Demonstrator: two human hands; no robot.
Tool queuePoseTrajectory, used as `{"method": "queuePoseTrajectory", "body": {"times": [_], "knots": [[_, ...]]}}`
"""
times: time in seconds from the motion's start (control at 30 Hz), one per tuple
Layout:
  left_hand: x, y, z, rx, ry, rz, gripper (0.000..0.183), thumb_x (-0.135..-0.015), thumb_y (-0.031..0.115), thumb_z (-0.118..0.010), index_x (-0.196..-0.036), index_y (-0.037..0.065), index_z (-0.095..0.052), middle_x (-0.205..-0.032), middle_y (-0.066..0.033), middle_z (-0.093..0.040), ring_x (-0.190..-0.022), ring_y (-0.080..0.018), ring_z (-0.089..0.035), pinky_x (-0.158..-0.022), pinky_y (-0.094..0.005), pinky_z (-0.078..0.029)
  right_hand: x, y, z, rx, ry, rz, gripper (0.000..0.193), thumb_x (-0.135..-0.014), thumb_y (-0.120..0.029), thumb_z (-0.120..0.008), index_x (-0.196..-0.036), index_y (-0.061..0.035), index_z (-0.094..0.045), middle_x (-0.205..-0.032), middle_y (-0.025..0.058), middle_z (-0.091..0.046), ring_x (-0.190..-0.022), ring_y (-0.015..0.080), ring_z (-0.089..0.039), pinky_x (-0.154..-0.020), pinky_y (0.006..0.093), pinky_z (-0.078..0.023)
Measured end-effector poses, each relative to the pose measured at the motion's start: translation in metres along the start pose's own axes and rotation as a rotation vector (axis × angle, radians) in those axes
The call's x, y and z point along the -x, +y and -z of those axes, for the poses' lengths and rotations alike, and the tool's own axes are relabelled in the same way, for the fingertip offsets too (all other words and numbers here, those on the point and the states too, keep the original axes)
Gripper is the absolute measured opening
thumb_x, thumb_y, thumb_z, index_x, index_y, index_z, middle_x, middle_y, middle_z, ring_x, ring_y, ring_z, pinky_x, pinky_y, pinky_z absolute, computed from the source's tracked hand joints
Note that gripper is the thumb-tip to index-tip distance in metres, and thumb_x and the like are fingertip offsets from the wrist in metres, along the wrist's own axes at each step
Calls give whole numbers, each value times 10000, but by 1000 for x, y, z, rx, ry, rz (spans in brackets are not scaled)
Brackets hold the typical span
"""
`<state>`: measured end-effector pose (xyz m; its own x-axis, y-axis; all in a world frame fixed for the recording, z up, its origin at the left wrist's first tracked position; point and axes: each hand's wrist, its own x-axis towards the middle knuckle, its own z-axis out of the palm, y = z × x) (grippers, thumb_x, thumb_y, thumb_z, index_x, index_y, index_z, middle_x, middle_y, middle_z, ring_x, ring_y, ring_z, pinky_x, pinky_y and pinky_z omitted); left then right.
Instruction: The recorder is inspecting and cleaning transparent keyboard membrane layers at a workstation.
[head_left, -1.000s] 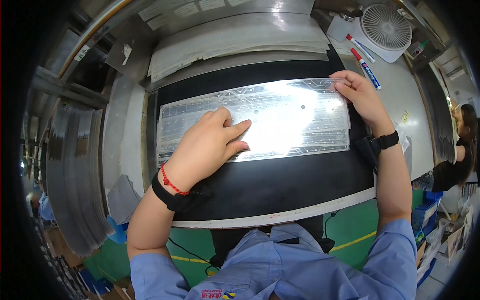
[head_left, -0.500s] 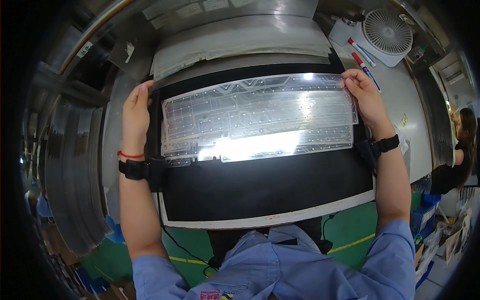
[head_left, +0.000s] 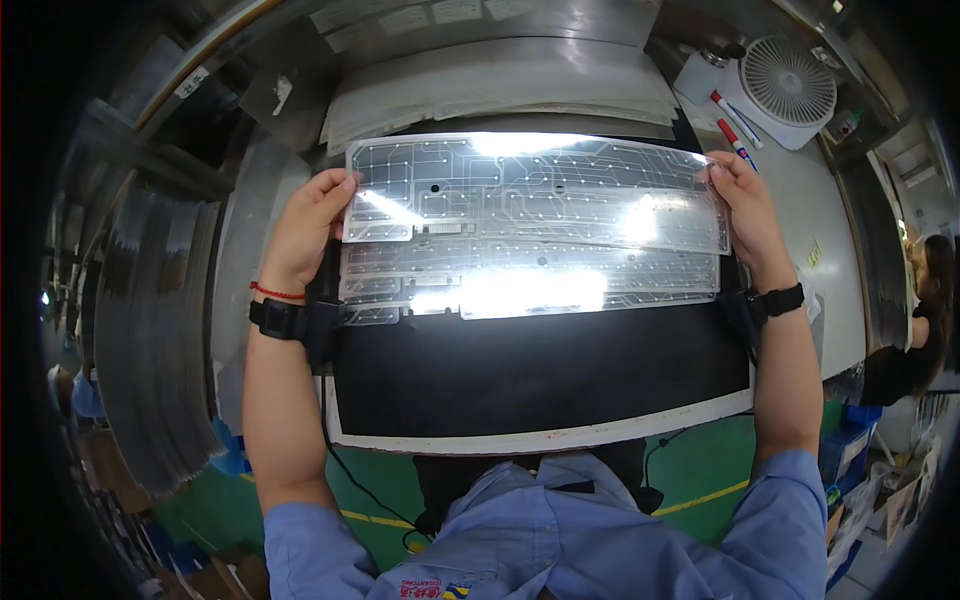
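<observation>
Two-handed, pinching a clear circuit sheet (head_left: 540,190) by its short edges between left hand (head_left: 308,225) and right hand (head_left: 752,220), overlapping similar sheeting (head_left: 420,272) nearer the wrists; probably light, flexible, slick, easily creased, best gripped there.

t = -1.0 s: left hand (head_left: 312,225) lay over the 8 o'clock part of the top clear sheet (head_left: 400,165). At -0.5 s: hand just outside the 10 o'clock corner. Now: thumb and fingers pinch the sheet's 9 o'clock edge. That end has swung toward 12 o'clock, baring more of the sheets beneath (head_left: 395,262) on the 8 o'clock side. Glare, one broad patch at -1.0 s, now split: patches at 12, 3, 6 and 10 o'clock.
</observation>
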<state>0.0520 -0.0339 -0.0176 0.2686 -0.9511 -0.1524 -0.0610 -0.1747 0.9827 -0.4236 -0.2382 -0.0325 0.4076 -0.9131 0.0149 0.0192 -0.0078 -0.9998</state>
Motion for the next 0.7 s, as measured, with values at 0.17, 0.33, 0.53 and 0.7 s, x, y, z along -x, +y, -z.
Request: {"method": "queuePoseTrajectory", "body": {"times": [0.17, 0.33, 0.53, 0.7], "knots": [[-2, -2, 0, 138, 121, -28, 179, -1016, 200, -547, -1128, 70, -596, -927, 13, -665, -687, -9, -523, -574, -166, -389, 7, -11, -10, 51, 4, -70, 308, -1022, -228, -513, -1255, -32, -560, -956, 8, -664, -829, 50, -601, -693, 198, -485], [-2, 2, -5, 214, 130, -33, 190, -1014, 204, -549, -1135, 67, -601, -941, 3, -671, -722, -33, -543, -632, -191, -416, 6, -7, -5, 104, -41, -96, 282, -1008, -223, -547, -1224, -45, -584, -939, 2, -673, -788, 34, -586, -668, 179, -460], [-2, 0, 0, 194, 167, -74, 195, -1005, 209, -563, -1100, 52, -628, -854, 30, -606, -714, -50, -500, -636, -217, -394, 6, -6, -5, 230, 108, 90, 181, -990, -216, -592, -1057, -56, -644, -828, -51, -621, -680, 15, -509, -610, 172, -383], [-1, 2, 1, 205, 158, -109, 169, -997, 191, -567, -1047, 51, -648, -777, 61, -514, -697, -53, -454, -613, -211, -360, 8, -10, 3, 108, 86, 81, 177, -989, -229, -601, -1006, -64, -664, -696, -96, -488, -603, 3, -402, -555, 188, -309]]}}
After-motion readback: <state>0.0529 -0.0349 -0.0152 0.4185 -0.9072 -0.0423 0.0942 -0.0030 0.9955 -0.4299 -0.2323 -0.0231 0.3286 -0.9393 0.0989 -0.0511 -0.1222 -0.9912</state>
